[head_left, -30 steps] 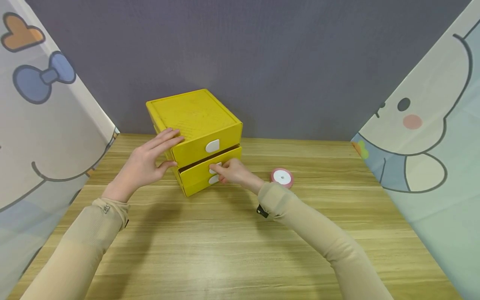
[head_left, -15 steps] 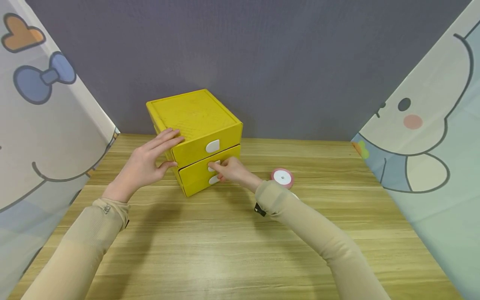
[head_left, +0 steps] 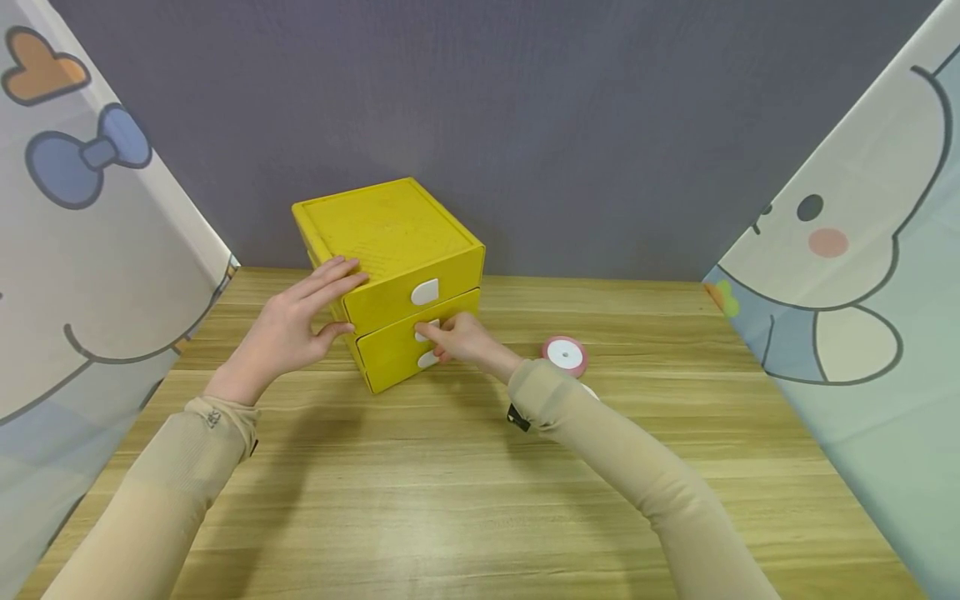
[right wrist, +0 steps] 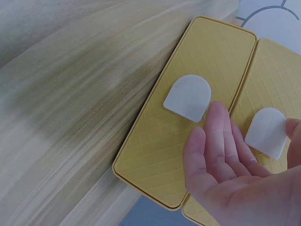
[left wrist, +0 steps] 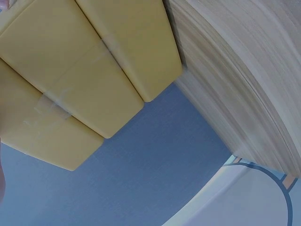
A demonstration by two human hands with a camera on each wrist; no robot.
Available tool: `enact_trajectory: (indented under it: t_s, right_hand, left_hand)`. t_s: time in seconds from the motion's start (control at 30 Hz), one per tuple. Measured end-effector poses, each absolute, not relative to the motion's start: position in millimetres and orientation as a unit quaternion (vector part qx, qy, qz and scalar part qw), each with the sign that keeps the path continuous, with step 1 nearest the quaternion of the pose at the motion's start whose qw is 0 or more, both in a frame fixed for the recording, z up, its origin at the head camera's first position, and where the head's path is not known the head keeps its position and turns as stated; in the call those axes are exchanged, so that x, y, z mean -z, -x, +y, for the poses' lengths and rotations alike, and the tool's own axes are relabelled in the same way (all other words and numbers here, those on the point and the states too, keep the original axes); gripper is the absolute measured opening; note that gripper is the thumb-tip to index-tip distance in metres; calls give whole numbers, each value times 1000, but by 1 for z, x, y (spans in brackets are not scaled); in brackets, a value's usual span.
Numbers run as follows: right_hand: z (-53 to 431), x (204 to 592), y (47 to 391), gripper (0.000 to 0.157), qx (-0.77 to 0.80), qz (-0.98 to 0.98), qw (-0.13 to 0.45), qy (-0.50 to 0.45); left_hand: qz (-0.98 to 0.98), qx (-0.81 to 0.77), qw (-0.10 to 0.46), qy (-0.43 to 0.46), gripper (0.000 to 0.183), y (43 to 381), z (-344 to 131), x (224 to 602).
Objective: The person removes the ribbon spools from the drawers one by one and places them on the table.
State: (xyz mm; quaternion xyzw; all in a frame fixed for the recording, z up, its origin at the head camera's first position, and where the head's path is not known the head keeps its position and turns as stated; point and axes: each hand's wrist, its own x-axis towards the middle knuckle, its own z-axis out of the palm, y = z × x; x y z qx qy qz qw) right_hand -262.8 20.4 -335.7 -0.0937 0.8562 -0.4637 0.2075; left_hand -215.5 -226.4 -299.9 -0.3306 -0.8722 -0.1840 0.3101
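A yellow drawer box stands at the back of the wooden table. My left hand lies on its top left corner, fingers straight on the lid and thumb against the side. My right hand presses the white handle of the middle drawer, which sits flush with the front. In the right wrist view that hand hovers over the bottom drawer front, one fingertip on the middle drawer's handle. The left wrist view shows only the box's side.
A pink ribbon roll lies on the table just right of my right wrist. Cartoon-print cloths hang at the left and right. A grey wall stands behind the box.
The middle drawer stood slightly out a second ago and has slid in flush. My right hand moved inward with it. My left hand stayed put.
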Motion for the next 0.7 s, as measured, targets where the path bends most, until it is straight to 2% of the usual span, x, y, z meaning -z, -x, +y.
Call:
enact_trajectory:
  t_s: [0.7]
  right_hand:
    - [18,337,269,50,480,847,208,95]
  left_hand:
    - [-876,186,302,326,71,215,-225,298]
